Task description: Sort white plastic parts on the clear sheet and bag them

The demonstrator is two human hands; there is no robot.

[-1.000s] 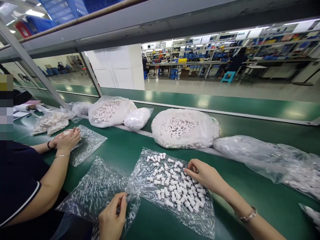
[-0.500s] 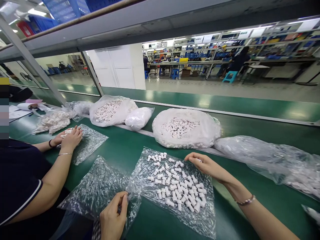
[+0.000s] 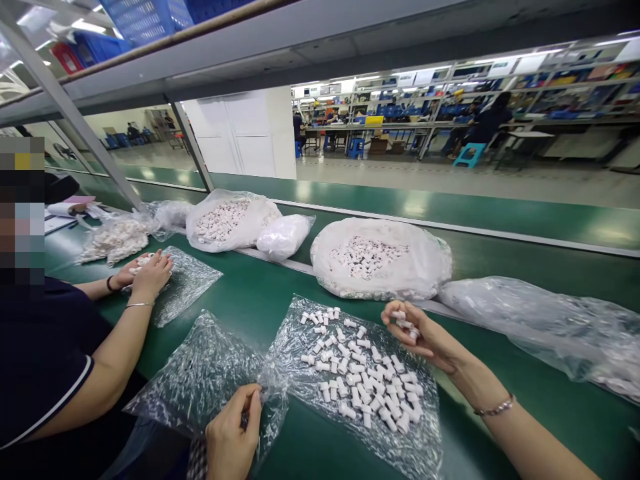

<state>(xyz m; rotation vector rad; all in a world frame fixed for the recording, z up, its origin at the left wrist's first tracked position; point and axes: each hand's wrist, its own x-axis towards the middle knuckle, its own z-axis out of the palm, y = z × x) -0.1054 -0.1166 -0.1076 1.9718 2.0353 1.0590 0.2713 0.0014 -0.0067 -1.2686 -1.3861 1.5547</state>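
Several small white plastic fittings [image 3: 370, 383], tube-shaped with a wider end, lie spread on a clear plastic bag [image 3: 420, 453] on the green bench. My right hand [image 3: 425, 337] is above the bag's far right corner, fingers curled around a few more white fittings [image 3: 406, 323]. At the lower middle, my left hand [image 3: 233, 433] is closed, its thumb and forefinger pinching the edge of a second clear plastic bag [image 3: 200, 373]. The palm side of that hand is mostly hidden. The two bags meet or overlap between my hands.
Behind the fittings stands a large open sack [image 3: 425, 260] of small parts, with another sack [image 3: 223, 220] farther left. A long plastic bag [image 3: 510, 320] lies at right. On the left a co-worker's hands [image 3: 150, 273] hold white parts over a clear bag [image 3: 193, 280]. A shelf [image 3: 300, 60] spans overhead.
My right hand has turned and opened up somewhat, so the white fittings in its fingers now show. My left hand keeps its pinch. The whole view has shifted slightly.
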